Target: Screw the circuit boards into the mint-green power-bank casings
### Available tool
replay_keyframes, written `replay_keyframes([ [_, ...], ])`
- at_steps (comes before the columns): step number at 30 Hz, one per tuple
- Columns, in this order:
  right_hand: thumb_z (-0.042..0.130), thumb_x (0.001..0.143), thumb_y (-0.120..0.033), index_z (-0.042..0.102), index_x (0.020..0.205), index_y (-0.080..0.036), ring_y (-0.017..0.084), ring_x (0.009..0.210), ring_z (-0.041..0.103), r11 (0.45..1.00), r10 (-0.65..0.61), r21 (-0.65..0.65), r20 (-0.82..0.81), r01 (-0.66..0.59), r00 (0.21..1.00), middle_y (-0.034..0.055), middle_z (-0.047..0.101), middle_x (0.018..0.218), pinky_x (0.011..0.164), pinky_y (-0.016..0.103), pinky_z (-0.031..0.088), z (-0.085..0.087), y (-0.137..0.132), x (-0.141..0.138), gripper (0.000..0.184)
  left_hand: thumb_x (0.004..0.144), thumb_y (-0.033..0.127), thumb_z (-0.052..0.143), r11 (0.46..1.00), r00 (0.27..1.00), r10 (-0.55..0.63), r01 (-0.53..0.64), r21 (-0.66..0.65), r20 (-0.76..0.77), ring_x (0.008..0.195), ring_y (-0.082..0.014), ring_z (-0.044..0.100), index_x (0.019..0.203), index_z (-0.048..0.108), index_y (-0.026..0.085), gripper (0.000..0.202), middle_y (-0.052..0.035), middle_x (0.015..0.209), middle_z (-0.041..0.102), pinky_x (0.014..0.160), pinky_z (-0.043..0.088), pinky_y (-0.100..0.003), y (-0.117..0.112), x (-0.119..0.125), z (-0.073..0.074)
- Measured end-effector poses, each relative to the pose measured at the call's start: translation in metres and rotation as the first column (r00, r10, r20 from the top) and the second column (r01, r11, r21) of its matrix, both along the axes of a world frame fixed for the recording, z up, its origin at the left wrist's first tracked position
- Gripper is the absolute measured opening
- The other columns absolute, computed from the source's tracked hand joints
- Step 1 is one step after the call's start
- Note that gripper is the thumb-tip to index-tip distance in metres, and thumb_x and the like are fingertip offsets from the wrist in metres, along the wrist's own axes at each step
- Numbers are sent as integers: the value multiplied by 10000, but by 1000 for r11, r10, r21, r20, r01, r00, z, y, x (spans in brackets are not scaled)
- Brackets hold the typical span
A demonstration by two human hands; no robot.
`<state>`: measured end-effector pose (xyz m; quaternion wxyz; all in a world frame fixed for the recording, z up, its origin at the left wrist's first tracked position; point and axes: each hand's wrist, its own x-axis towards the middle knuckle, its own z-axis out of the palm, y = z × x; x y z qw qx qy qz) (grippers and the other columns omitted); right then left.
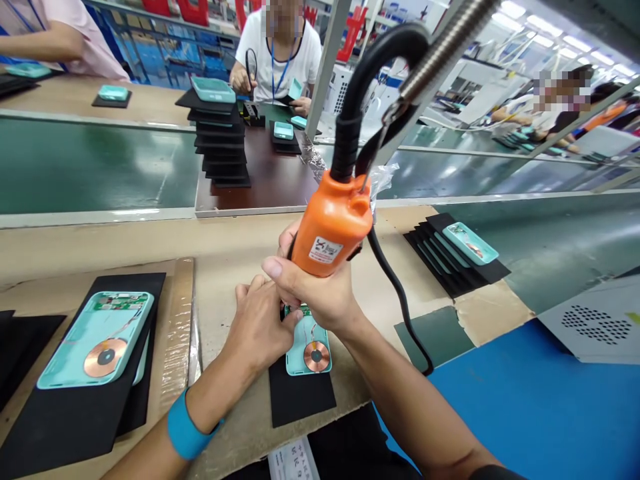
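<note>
Our right hand [314, 288] is clenched around an orange electric screwdriver [333, 223], and the tool's tip is hidden behind our fingers. Our left hand [257, 327], with a blue wristband [185, 425] at the wrist, bends down onto the top end of a teal casing [309, 353]; the hands cover most of its green circuit board, so we cannot tell whether the fingers pinch anything. The casing lies on a black foam pad [300, 400] on the desk [225, 247], its copper coil [317, 357] in view. A black cable [400, 300] droops beside the screwdriver. To our left lies another teal casing [95, 340]; to our right, a third [470, 243] rests on stacked black pads [440, 257].
</note>
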<state>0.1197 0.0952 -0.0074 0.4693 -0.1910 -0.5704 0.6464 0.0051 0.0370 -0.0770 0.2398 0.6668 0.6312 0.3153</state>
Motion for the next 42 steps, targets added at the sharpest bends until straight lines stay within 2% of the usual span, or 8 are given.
replay_keyframes([
  [12,926,891,-296,578,1022,-258,81,409,426,998,65,-4,-85,-65,994,-132,516,602,408,219,396,-4,7,4,374,883,196,716,998,992,-6,-1,-55,-128,1052,-351,644,910,640,252,98,-60,984,755,891,421,-491,0,0,5],
  [15,852,954,-359,571,1092,-265,89,372,414,994,-100,32,-159,106,982,-147,501,556,399,217,418,7,7,24,326,921,215,711,997,989,-13,1,-78,-146,1027,-331,627,876,615,246,111,-57,948,729,920,421,-510,0,-4,8],
  [19,827,962,-344,564,1081,-259,88,387,434,906,-405,49,-187,420,895,-142,497,570,426,222,438,8,7,53,301,918,190,697,999,988,-13,6,-47,-155,1048,-328,615,909,626,254,96,-64,990,712,932,452,-501,0,-11,8],
  [26,860,961,-315,565,1156,-258,121,469,550,832,-538,68,-143,550,831,-118,568,642,537,276,508,-23,3,70,358,939,350,716,998,972,52,-58,-17,-227,1254,-386,577,1195,692,258,273,-112,1271,658,1029,449,-548,-1,-13,6],
  [31,898,869,-278,534,1307,-279,226,1100,720,711,-693,130,-38,691,720,36,705,1178,987,396,586,-47,-20,76,570,897,298,755,994,978,55,-73,-83,-200,1216,-373,564,1071,652,241,210,-109,1249,658,1030,439,-546,1,-12,9],
  [34,846,877,-283,517,1243,-284,229,1189,661,588,-808,75,88,805,582,57,608,1295,1003,394,564,-73,-49,81,492,892,271,746,992,990,59,-73,-103,-131,1202,-370,575,1045,641,249,187,-93,1180,693,1029,450,-539,1,-12,10],
  [38,738,951,-288,581,1201,-257,248,1066,632,726,-659,178,458,664,597,66,644,1182,951,437,546,-90,-87,89,297,877,263,724,987,995,80,-72,-143,56,1159,-338,626,1064,655,253,200,-80,1151,721,999,482,-489,-1,-12,12],
  [42,721,979,-305,544,1487,-263,287,1186,641,859,-488,214,617,466,617,122,661,1438,1064,512,528,-79,-96,89,539,871,343,741,992,958,47,-13,-123,284,864,-221,622,1106,658,254,266,-26,1066,730,796,481,-353,-2,-13,17],
])
